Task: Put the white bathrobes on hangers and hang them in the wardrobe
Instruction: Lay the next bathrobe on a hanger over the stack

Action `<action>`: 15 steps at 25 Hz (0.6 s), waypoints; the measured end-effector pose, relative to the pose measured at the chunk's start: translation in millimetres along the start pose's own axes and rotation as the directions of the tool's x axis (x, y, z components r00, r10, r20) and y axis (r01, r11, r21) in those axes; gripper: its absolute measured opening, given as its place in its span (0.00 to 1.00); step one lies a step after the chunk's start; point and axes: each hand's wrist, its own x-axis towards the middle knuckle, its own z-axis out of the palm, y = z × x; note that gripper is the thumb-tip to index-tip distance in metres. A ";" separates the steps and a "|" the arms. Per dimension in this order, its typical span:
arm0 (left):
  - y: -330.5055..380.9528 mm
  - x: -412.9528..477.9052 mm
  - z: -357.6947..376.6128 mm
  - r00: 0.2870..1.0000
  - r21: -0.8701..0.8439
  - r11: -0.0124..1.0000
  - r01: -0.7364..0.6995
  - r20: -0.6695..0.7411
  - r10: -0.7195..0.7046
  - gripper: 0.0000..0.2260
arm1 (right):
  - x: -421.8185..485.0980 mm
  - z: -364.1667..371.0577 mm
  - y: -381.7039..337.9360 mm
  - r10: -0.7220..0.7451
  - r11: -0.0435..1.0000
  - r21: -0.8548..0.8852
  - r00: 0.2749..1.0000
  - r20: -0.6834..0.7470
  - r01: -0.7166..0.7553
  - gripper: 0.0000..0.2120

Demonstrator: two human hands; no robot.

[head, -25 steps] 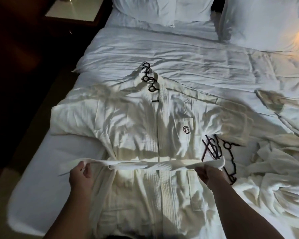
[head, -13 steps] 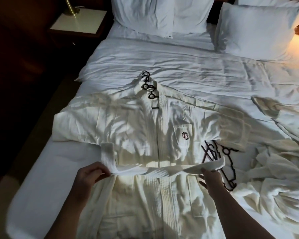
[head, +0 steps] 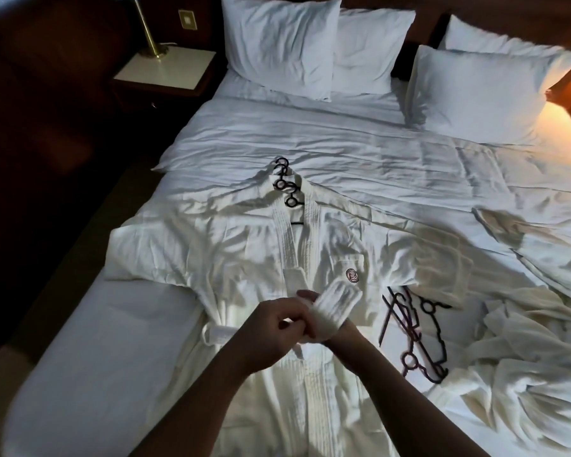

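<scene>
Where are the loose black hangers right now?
In the head view, right of centre: the loose hangers lie on the bed, between the spread bathrobe and the crumpled bathrobe.

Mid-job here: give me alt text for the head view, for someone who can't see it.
Two hands meet over the waist of a white bathrobe laid flat on a bed, the left hand gripping its belt, which is looped over the right hand. A black hanger sits in the collar; spare hangers and a second, crumpled bathrobe lie to the right.
</scene>
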 end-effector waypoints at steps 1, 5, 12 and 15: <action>5.3 4.7 6.0 1.000 0.009 1.000 -0.010 0.018 0.010 0.12 | -2.0 6.7 -0.1 0.070 0.981 -0.189 0.994 0.079 -0.054 0.20; 8.6 11.7 11.2 0.994 -0.018 0.998 -0.059 0.096 0.060 0.14 | -0.6 16.3 2.7 0.183 0.930 -0.326 0.983 0.008 -0.171 0.12; -99.0 -1.4 -1.5 0.937 0.138 0.950 0.280 -0.255 -0.239 0.18 | -0.3 -10.4 15.7 0.058 0.919 0.390 0.963 -0.263 0.051 0.19; -116.2 7.4 12.6 0.963 0.351 0.911 0.217 0.078 -0.259 0.24 | -1.8 -12.2 16.7 0.032 0.952 0.307 0.989 -0.144 0.014 0.23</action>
